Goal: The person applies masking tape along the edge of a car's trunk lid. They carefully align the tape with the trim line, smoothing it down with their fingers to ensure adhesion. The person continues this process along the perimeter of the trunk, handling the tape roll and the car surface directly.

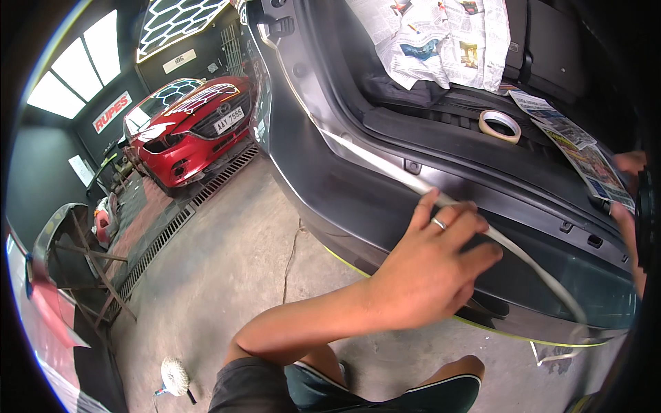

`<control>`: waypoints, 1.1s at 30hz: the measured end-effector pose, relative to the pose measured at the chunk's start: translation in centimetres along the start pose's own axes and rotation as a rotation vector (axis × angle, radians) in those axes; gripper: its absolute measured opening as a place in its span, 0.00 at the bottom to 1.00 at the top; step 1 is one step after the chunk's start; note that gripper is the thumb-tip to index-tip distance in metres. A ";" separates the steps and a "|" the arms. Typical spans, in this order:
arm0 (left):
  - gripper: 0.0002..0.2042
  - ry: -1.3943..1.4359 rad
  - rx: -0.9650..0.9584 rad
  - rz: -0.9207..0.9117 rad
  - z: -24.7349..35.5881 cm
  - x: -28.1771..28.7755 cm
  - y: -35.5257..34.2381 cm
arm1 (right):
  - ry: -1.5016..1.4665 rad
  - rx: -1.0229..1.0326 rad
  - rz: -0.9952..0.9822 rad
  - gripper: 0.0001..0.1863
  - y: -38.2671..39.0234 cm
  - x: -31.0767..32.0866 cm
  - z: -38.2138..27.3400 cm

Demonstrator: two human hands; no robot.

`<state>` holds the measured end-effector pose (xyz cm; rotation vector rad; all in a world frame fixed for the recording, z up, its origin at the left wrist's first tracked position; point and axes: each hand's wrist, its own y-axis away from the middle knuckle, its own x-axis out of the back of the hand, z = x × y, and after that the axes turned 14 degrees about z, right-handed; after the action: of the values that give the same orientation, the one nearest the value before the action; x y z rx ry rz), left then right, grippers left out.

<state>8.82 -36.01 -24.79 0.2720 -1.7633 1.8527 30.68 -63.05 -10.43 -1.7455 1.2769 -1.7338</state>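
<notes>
Tape strip (406, 177) looks light, limp and tacky, best pinched by its edges. Our left hand (434, 268), half open, touches it ungripped; our right hand's (626, 227) grip we cannot tell

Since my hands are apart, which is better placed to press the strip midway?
Probably your left hand: its fingers are midway along the pale strip; your right hand is beside the far-right newspaper.

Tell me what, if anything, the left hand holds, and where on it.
The left hand has its fingers on the pale strip, partway along its length; whether they pinch it or merely press it cannot be told.
</notes>
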 end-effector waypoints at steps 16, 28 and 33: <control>0.07 -0.515 -0.314 -0.219 -26.4 24.3 -8.1 | -0.132 0.418 0.119 0.15 -5.9 -32.5 -23.1; 0.13 -0.484 -0.483 -0.340 -29.7 23.0 -9.1 | 0.033 0.280 0.013 0.10 -8.6 -35.4 -27.1; 0.13 -0.506 -0.459 -0.418 -29.4 22.7 -9.4 | 0.150 0.395 0.101 0.12 -8.2 -36.5 -26.7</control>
<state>1.83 -2.04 -8.51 0.9069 -2.1905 1.1042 14.69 -21.32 -21.01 -1.3285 0.9730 -1.9295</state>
